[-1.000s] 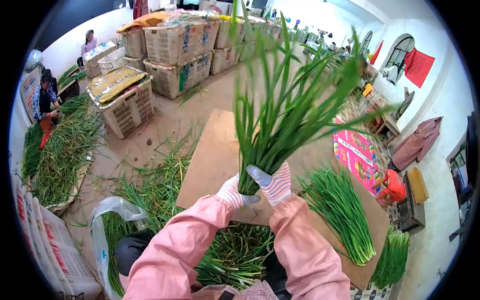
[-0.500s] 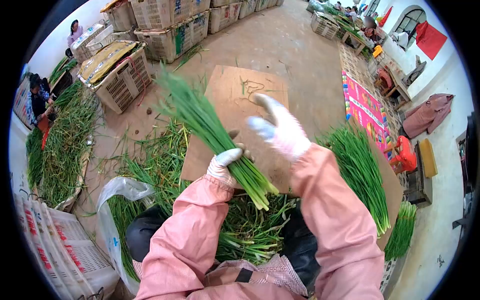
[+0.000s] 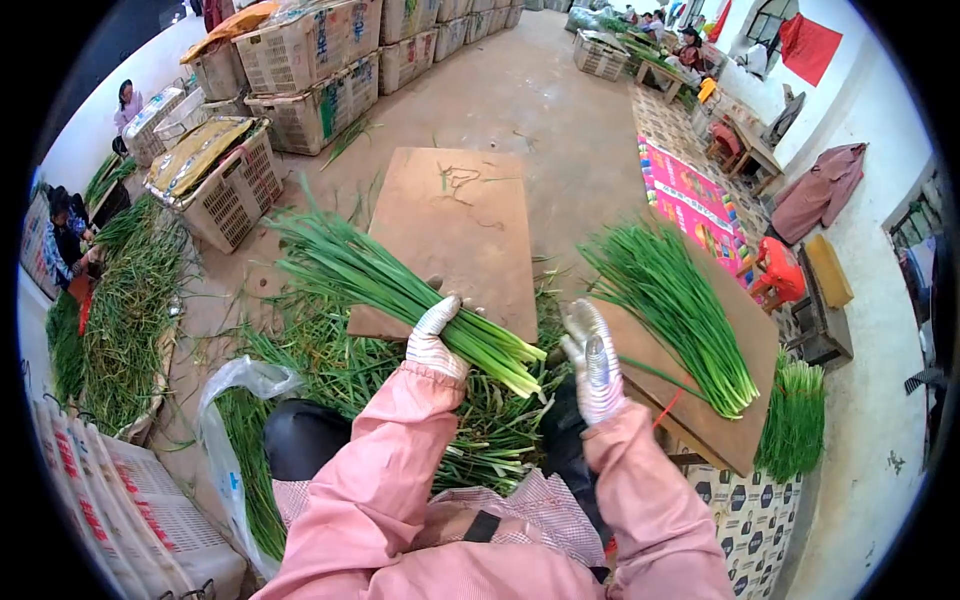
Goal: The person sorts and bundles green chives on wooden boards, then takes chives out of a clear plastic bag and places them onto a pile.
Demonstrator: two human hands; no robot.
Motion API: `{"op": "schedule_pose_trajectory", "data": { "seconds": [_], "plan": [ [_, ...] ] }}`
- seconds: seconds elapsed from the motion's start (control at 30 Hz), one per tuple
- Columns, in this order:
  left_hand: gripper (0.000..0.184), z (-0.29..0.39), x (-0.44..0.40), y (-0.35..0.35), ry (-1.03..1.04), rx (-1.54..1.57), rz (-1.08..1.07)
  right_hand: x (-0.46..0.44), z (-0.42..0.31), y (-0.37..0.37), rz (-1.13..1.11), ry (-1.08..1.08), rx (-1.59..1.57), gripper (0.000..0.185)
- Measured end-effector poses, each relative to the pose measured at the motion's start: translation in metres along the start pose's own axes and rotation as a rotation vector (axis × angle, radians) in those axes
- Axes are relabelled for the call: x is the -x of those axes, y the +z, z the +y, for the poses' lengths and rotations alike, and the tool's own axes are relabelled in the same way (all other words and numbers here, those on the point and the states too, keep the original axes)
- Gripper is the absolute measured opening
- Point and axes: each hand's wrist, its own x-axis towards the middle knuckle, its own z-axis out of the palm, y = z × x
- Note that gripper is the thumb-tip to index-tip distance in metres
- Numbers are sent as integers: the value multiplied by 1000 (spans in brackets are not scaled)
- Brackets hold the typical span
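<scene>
My left hand (image 3: 437, 338), in a striped glove with a whitish palm, is closed around a bunch of chives (image 3: 370, 275). The green leaves point up and left, and the pale stem ends face right. My right hand (image 3: 595, 362), gloved the same way, holds nothing that I can see, its fingers partly apart. It is beside the left edge of the right-hand board (image 3: 640, 335). A larger pile of chives (image 3: 685, 320) lies on that board, and a single stalk (image 3: 655, 373) sticks out near my right fingers.
A brown board (image 3: 450, 215) stands ahead. Loose chives and trimmings (image 3: 320, 340) cover the floor around my legs. A plastic bag (image 3: 215, 425) and white crate (image 3: 150, 500) are at left. Stacked crates (image 3: 310, 110) stand behind. A tied chive bundle (image 3: 793, 420) is far right; co-workers sit farther off.
My right hand has come down and right, from above the front board to the right board's edge. My left hand has lowered the chives slightly, tilting them flatter. The view has turned right.
</scene>
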Motion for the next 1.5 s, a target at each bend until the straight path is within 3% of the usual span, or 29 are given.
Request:
{"op": "schedule_pose_trajectory", "data": {
  "seconds": [0.07,0.13,0.2,0.27,0.3,0.4,0.5,0.53,0.6,0.67,0.73,0.77,0.8,0.87,0.93,1.0,1.03,1.1,1.13,1.2,1.23,1.27,1.33,1.37,1.43,1.47,1.5],
  "plan": [
    [49,-16,12,6,-22,-29,-3,3,-42,-14,-107,-27,377,94],
    [54,-44,24,22,-66,11,15,13,-82,-7,-390,-131,1095,95],
    [48,-73,44,35,-133,25,-22,37,-86,0,-357,-130,1411,94],
    [40,-96,53,34,-437,137,9,54,-75,-15,-224,17,1444,86],
    [37,-110,58,30,-460,150,14,63,-73,-27,-187,104,1422,83],
    [25,-155,80,35,-399,73,-63,94,-66,-63,-76,260,1358,74],
    [34,-195,93,42,-492,59,-156,123,-60,-105,62,170,1342,75],
    [34,-206,94,45,-511,10,-68,132,-57,-122,67,161,1320,75],
    [25,-218,96,57,-462,-126,-47,156,-47,-155,136,277,1303,66],
    [15,-213,67,60,-475,-100,-130,201,-21,-223,68,326,1361,55],
    [13,-214,56,68,-416,-234,-208,221,10,-285,229,401,1190,45],
    [15,-221,59,71,-478,-258,-201,215,-62,-248,338,262,1161,45],
    [20,-232,67,77,-539,-282,-200,203,-94,-238,363,149,1184,61],
    [43,-257,92,89,-492,-247,-251,183,-128,-223,257,-93,1282,81],
    [42,-282,107,99,-580,-208,-221,166,-138,-207,113,8,1363,95],
    [42,-312,107,100,-683,-45,-242,155,-122,-217,106,228,1248,86],
    [40,-324,103,105,-669,-26,-308,145,-119,-229,147,238,1248,80],
    [41,-345,87,120,-721,-29,-248,130,-124,-256,186,228,1336,67],
    [42,-358,75,127,-744,-17,-231,116,-150,-263,153,478,1403,67],
    [41,-372,39,150,-742,89,-185,106,-136,-323,175,117,1624,77],
    [41,-376,12,159,-673,126,-97,95,-152,-334,162,330,1614,79],
    [41,-370,-17,160,-658,161,-87,87,-163,-341,169,409,1650,80],
    [40,-337,-73,147,-657,-69,-170,75,-153,-360,185,509,1670,83],
    [53,-320,-79,151,-486,-182,6,71,-136,-371,155,590,1693,83],
    [53,-278,-141,103,-281,-493,22,62,-105,-380,159,813,1638,82],
    [54,-255,-178,75,-192,-636,28,59,-104,-379,153,801,1632,82],
    [52,-254,-159,86,101,-742,50,58,-109,-377,162,837,1642,74]
  ]
}}
